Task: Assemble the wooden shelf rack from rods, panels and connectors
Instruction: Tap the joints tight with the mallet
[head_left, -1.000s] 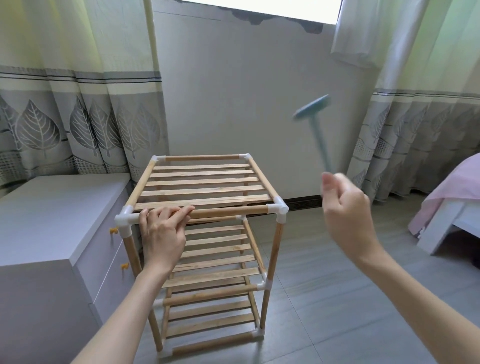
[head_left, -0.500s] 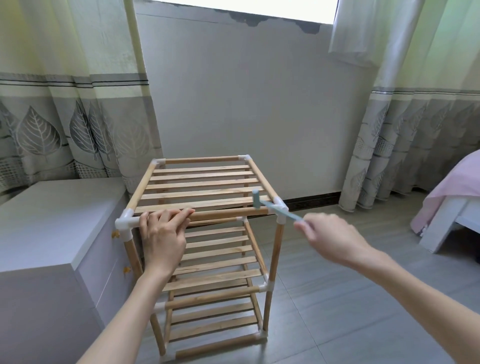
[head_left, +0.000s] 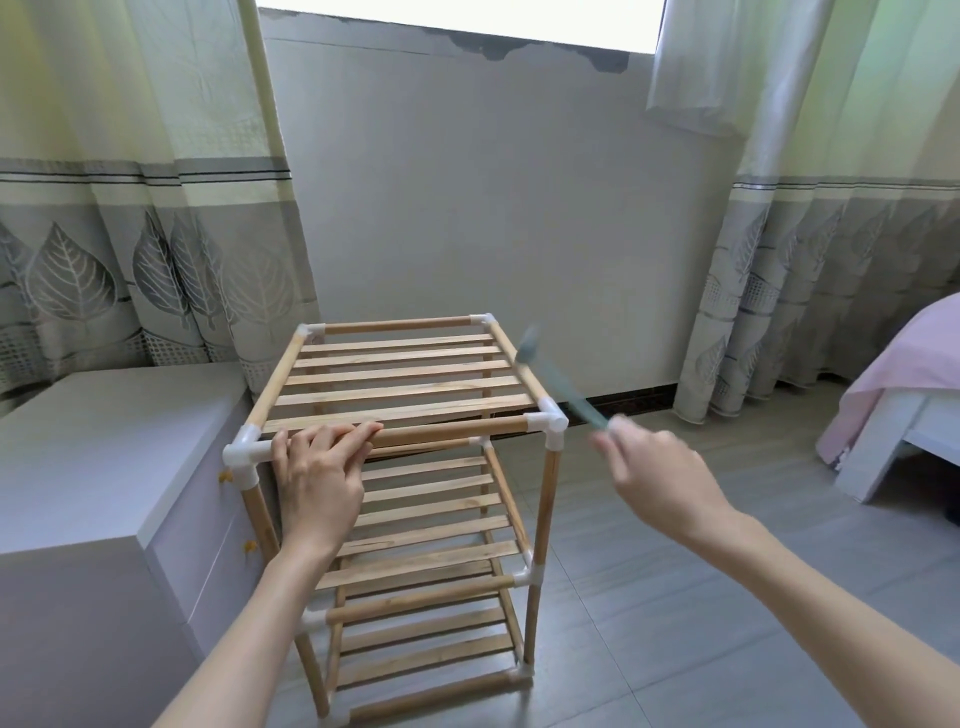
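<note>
Item: wooden shelf rack (head_left: 410, 467), standing upright on the floor (head_left: 675, 597) directly ahead of both our hands. Condition: we count three slatted panels seated in the frame, upright rods at the corners, and white connectors at every joint we can see; no loose rods, panels or connectors lie anywhere in view. We judge the assembly nearly complete, with only the seating of joints left. Left hand (head_left: 319, 480): laid over the front top rod (head_left: 447, 431), fingers draped across it near the front-left connector (head_left: 241, 454), which sits just to that hand's left; it steadies the frame, though whether the thumb wraps under we cannot tell. Right hand (head_left: 654, 475): blurred, fingers curled round the handle of a small blue-green mallet (head_left: 556, 376), whose head points away from that hand, up over the rack's right top rail. Front-right connector (head_left: 550, 421): just left of the right hand, beneath the mallet shaft and apart from the head. We judge this corner the one being tapped home. Beside the left hand: a white cabinet (head_left: 104, 467), close against the rack. Beyond the right hand: a bed (head_left: 893, 415), well apart.
</note>
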